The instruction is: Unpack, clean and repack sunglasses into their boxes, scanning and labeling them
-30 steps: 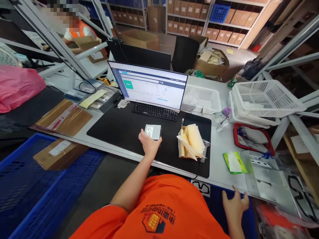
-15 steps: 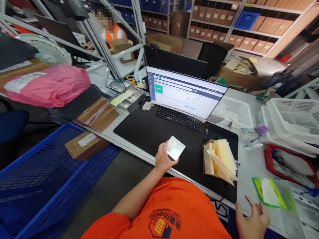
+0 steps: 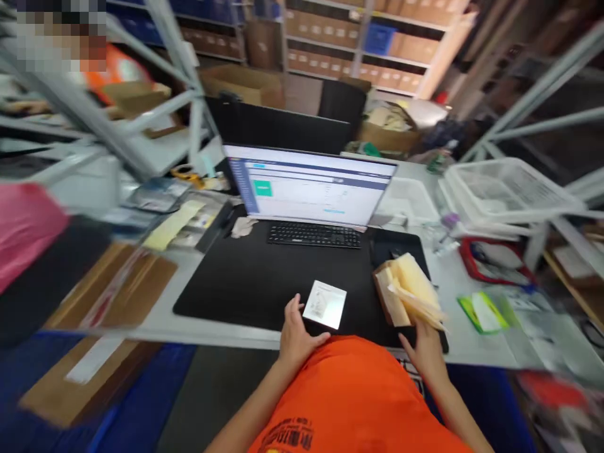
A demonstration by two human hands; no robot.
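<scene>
My left hand grips a small white box by its near edge, just above the front of the black desk mat. My right hand reaches up to a stack of yellow padded envelopes standing on the mat's right side, fingers touching its lower edge. Whether those fingers grip the stack is blurred. My orange shirt fills the bottom of the view.
A monitor and keyboard stand behind the mat. White baskets, a red tray and a green packet lie right. Cardboard boxes and a pink bag sit left. Another person in orange works at the far left.
The view swung back to the right with heavy blur. My left hand drew the white box closer to my body. My right hand rose from the table edge to the envelope stack.
</scene>
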